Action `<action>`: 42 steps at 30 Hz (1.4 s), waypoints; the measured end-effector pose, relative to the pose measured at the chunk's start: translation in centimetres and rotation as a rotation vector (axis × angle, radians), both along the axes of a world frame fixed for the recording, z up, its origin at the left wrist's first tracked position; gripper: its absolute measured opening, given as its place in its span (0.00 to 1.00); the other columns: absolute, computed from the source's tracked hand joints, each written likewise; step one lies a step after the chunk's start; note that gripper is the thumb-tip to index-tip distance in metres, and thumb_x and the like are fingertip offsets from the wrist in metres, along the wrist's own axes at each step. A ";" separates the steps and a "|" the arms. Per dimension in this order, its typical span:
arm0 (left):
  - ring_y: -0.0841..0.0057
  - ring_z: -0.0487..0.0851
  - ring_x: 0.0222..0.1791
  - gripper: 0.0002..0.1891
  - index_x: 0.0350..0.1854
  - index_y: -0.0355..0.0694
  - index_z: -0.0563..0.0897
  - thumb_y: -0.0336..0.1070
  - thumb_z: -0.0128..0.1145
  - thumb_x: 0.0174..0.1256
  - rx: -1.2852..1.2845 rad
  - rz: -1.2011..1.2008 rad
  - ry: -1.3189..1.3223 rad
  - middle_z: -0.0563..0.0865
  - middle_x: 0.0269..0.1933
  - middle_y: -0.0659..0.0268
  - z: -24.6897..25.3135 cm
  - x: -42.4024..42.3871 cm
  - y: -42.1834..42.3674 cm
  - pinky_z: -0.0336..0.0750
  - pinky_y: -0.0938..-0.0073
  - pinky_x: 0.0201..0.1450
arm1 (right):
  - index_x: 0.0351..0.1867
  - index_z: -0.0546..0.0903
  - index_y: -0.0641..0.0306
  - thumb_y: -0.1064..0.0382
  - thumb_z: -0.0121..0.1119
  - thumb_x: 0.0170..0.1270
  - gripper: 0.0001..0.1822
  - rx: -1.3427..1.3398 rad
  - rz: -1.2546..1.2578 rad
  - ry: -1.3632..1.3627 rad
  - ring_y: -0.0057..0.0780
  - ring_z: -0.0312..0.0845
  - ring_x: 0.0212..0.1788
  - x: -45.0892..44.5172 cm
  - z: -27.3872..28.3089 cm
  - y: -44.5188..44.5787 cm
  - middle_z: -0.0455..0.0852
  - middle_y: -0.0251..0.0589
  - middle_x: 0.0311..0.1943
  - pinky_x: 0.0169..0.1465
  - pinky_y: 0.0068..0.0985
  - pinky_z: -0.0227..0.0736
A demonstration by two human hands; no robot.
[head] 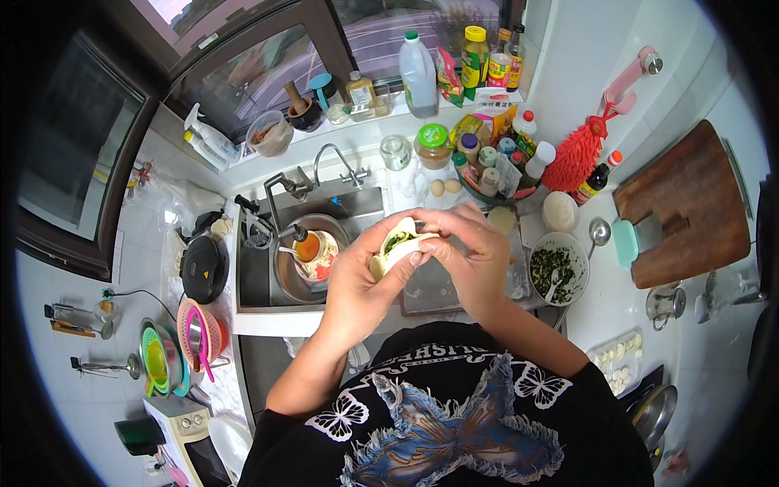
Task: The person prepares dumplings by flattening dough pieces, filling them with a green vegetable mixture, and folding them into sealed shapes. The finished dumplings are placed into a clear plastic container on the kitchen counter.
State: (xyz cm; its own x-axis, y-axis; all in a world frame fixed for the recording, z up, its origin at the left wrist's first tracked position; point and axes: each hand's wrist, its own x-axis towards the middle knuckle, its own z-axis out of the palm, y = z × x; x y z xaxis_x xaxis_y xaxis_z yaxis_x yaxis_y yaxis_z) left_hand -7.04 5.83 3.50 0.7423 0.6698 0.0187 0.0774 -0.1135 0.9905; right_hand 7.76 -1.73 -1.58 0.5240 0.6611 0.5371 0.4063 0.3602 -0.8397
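A dumpling wrapper point(395, 248) with dark green chopped filling in its middle is held up between both hands, its edges partly folded and a gap showing the filling. My left hand point(371, 274) cups it from the left, thumb along the front. The fingers of my right hand point(471, 252) pinch its right end. Below the hands lies a floured board point(435, 289), partly hidden by them, with a flat round wrapper point(501, 220) at its far right. Right of the board stands a white bowl point(585, 277) of chopped green filling point(551, 268) with a white spoon point(554, 286) in it.
To the left, a sink point(371, 204) holds a metal basin point(286, 268) with dishes. Two eggs point(445, 187) and a basket of seasoning bottles point(487, 159) stand behind the board. On the right are a ladle point(599, 231), a wooden cutting board point(688, 207) and a plastic tray of dumplings point(619, 362).
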 end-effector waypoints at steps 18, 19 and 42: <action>0.61 0.90 0.47 0.32 0.72 0.37 0.75 0.28 0.68 0.63 0.415 -0.111 0.122 0.91 0.48 0.53 1.0 -0.8 1.2 0.80 0.70 0.53 | 0.44 0.90 0.65 0.74 0.73 0.57 0.12 0.010 0.319 0.082 0.19 0.79 0.36 0.7 0.4 -0.5 0.85 0.34 0.36 0.41 0.18 0.75; 0.63 0.91 0.48 0.33 0.72 0.36 0.74 0.29 0.69 0.63 0.399 -0.115 0.109 0.91 0.49 0.54 1.0 -0.7 1.2 0.80 0.70 0.54 | 0.43 0.90 0.65 0.74 0.73 0.57 0.12 0.052 0.286 0.063 0.19 0.79 0.37 0.6 0.0 -0.5 0.85 0.35 0.36 0.41 0.18 0.75; 0.63 0.89 0.50 0.28 0.70 0.34 0.76 0.27 0.65 0.67 0.348 0.003 0.058 0.90 0.51 0.53 -2.1 -1.7 -1.4 0.80 0.69 0.55 | 0.37 0.89 0.65 0.73 0.75 0.53 0.10 0.064 0.278 0.070 0.22 0.80 0.35 0.1 0.4 -1.0 0.83 0.34 0.35 0.42 0.21 0.76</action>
